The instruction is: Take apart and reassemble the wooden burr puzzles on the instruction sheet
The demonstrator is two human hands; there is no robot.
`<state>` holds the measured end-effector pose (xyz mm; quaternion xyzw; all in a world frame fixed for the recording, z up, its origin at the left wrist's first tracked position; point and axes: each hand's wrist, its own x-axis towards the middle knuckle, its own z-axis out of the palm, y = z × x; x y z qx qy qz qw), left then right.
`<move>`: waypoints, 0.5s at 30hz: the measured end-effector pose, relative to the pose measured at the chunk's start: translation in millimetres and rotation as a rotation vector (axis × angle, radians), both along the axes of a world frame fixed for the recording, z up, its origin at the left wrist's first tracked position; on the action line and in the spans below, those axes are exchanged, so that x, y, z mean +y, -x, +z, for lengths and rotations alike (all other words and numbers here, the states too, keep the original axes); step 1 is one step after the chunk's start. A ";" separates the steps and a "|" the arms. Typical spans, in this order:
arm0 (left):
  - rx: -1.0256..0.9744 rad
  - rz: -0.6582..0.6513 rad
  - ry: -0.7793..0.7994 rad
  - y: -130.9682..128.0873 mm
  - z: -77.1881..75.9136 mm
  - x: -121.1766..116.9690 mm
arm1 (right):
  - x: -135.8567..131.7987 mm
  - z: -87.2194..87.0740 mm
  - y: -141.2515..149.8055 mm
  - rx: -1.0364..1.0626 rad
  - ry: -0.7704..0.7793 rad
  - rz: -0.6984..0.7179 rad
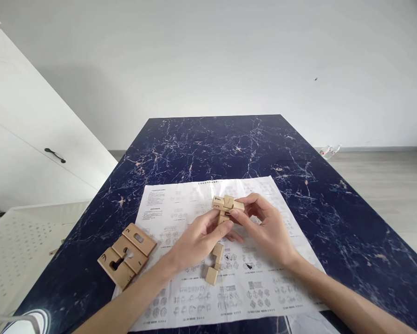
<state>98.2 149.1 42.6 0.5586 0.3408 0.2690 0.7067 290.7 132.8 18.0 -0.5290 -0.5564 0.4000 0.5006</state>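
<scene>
"Where are we holding it?"

"Over the printed diagram sheet [191, 315], both hands on the wooden burr-puzzle cluster [228, 202]. Our left hand [198, 233] grips its left and lower side, thumb in front; our right hand [268, 227] pinches the right-hand block between thumb and index finger."

"And the loose notched bar [218, 260]?"

"It lies on the sheet, on our body's side of the grip, just below the left thumb and apart from it. We judge the left hand nearer. Its long axis runs roughly from the cluster towards us, the near end veering left."

"What can't we make out?"

"How the cluster's blocks interlock: our fingers cover its lower part and much of its right end. We read pen marks on the upper blocks, but can't tell how many pieces are joined. The fingertips poking out underneath could be either hand's. The sheet's small diagrams are too fine to follow, and our left forearm runs close by the numbered slotted slabs [139, 256], over part of the sheet."
</scene>
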 end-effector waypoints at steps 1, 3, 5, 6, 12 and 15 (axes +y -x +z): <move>0.005 0.006 -0.003 -0.1 -0.2 -0.2 | 0.5 -0.3 -0.7 0.009 0.001 0.005; 0.016 0.016 -0.011 0.1 -0.7 -0.3 | 1.3 -1.3 -2.2 0.023 0.002 0.027; 0.024 0.015 -0.018 0.5 -1.3 -0.2 | 1.9 -2.3 -3.7 0.020 0.005 0.069; 0.026 0.014 -0.024 0.7 -1.5 0.0 | 2.1 -2.7 -4.4 0.013 0.005 0.091; 0.065 -0.015 -0.090 3.1 -0.6 0.9 | 3.5 -0.2 -7.9 0.025 0.001 0.169; 0.119 -0.028 -0.135 4.7 0.7 1.6 | 4.2 3.7 -9.4 0.089 0.061 0.227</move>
